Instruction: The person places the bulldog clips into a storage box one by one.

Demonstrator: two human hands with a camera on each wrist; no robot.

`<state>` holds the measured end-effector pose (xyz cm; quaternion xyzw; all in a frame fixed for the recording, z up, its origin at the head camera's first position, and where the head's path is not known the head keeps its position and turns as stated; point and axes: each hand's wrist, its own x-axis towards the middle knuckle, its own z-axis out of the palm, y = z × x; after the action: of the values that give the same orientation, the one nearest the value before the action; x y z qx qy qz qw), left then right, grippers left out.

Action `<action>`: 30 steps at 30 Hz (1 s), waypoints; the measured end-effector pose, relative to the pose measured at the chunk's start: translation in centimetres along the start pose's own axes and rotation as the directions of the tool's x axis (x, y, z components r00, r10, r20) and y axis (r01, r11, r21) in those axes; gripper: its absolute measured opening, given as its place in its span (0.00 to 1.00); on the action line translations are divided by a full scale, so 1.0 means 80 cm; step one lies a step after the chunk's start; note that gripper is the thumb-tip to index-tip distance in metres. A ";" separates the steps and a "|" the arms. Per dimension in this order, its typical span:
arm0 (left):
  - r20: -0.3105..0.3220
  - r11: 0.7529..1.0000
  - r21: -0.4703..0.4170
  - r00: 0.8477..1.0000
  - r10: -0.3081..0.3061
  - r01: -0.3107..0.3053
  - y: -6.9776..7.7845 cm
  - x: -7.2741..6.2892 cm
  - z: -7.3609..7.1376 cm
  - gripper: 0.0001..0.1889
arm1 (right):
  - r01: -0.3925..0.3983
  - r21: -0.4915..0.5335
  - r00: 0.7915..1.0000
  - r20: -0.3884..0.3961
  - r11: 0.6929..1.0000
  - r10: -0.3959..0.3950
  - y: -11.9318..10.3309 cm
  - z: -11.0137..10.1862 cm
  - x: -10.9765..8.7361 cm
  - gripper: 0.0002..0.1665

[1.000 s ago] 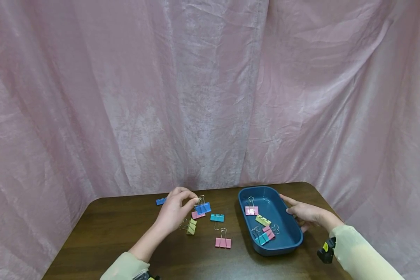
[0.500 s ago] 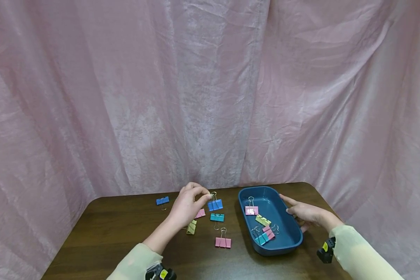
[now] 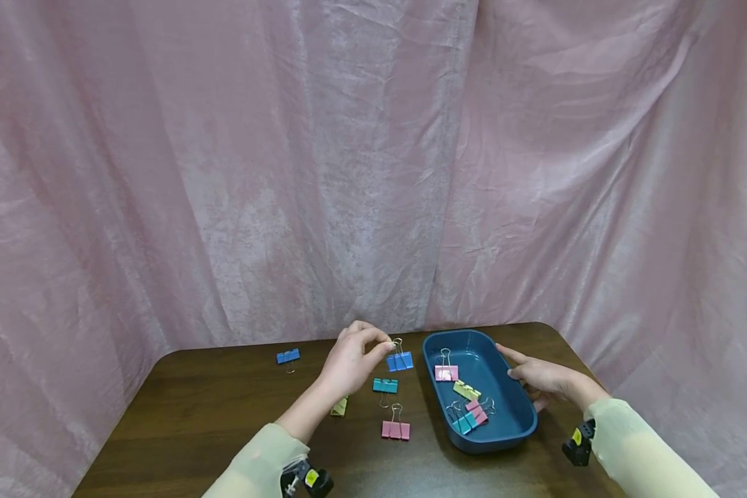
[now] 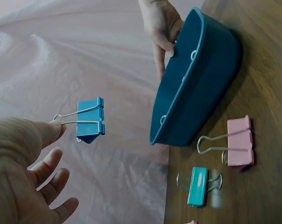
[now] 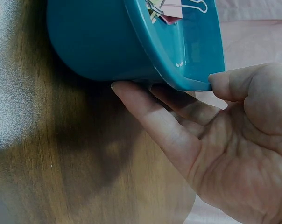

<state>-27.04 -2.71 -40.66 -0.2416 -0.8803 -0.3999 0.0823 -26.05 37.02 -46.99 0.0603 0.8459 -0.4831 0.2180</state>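
My left hand (image 3: 351,358) pinches a blue binder clip (image 3: 400,361) by its wire handles, just left of a dark blue tray (image 3: 429,377). In the left wrist view the clip (image 4: 88,119) hangs in the air, apart from the tray wall. At the tray's right side, my right hand (image 3: 544,380) holds its rim, thumb on the edge and fingers against the outer wall (image 5: 99,46). Inside lie a pink clip (image 3: 446,373), a yellow clip (image 3: 467,390), a teal clip (image 3: 465,423) and another pink clip (image 3: 476,411).
On the brown table (image 3: 180,415) lie a teal clip (image 3: 385,386), a pink clip (image 3: 395,430), and a yellow clip (image 3: 339,407) partly behind my left arm. Another blue clip (image 3: 288,356) is at the back left. A pink curtain (image 3: 348,173) hangs behind the table.
My left hand has carried the blue binder clip rightward, from over the table clips toward the tray. My right hand and the tray have stayed in place.
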 end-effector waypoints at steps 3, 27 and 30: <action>-0.007 1.000 -0.005 1.000 0.009 -0.009 0.003 0.002 0.007 0.06 | 0.005 0.003 1.000 0.002 1.000 -0.005 -0.001 0.000 -0.001 0.41; 0.008 1.000 0.023 1.000 0.020 -0.020 0.017 0.017 0.050 0.05 | 0.007 0.007 1.000 -0.003 1.000 -0.007 0.002 -0.002 -0.002 0.41; 0.008 0.999 0.030 1.000 0.024 -0.024 0.019 0.019 0.055 0.05 | 0.006 0.014 1.000 0.000 1.000 -0.006 0.003 -0.002 -0.002 0.41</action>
<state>-27.40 1.98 -42.10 -0.2525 -0.8836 -0.3845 0.0874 -25.88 37.25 -47.02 0.0594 0.8427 -0.4895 0.2161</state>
